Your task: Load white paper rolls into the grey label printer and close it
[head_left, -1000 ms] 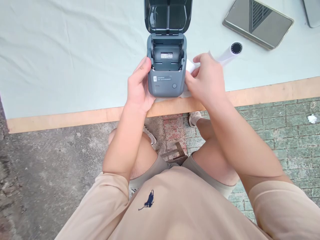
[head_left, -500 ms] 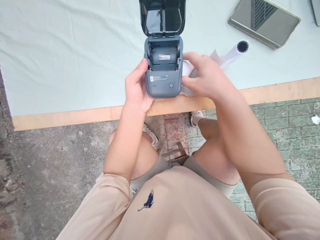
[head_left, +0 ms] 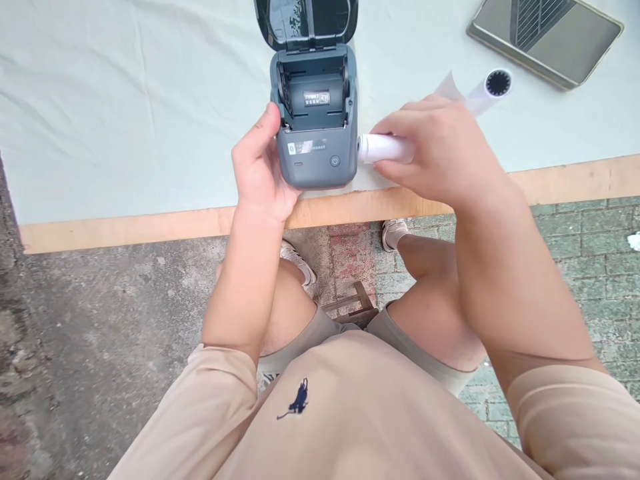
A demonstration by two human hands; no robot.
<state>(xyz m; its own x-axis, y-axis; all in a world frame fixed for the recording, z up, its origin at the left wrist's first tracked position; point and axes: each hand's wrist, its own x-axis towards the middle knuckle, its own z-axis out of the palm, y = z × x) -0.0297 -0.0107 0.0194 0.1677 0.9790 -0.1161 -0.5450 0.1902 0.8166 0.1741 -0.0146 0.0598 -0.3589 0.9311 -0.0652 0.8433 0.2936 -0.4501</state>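
Note:
A dark blue-grey label printer [head_left: 316,157] is gripped at its left side by my left hand [head_left: 260,167], thumb on the edge. Its dark glossy lid [head_left: 307,23] stands raised, and the paper bay [head_left: 315,83] inside holds no roll. To the right of the printer, my right hand [head_left: 435,143] is closed around a white paper roll [head_left: 385,148], whose left end comes close to the printer's side; whether they touch I cannot tell. Behind that hand lies another white roll [head_left: 487,92] with a dark toothed core, beside an upturned flap of paper.
A phone-like device [head_left: 545,40] with a reflective screen lies at the back right. The table has a pale cloth [head_left: 125,120] and a bare wooden front edge [head_left: 125,230]. My knees and a wooden stool piece [head_left: 363,300] are below.
My right hand has moved right, away from the printer, and the white roll in its fingers now shows. My left hand and the printer have shifted slightly left and up in view.

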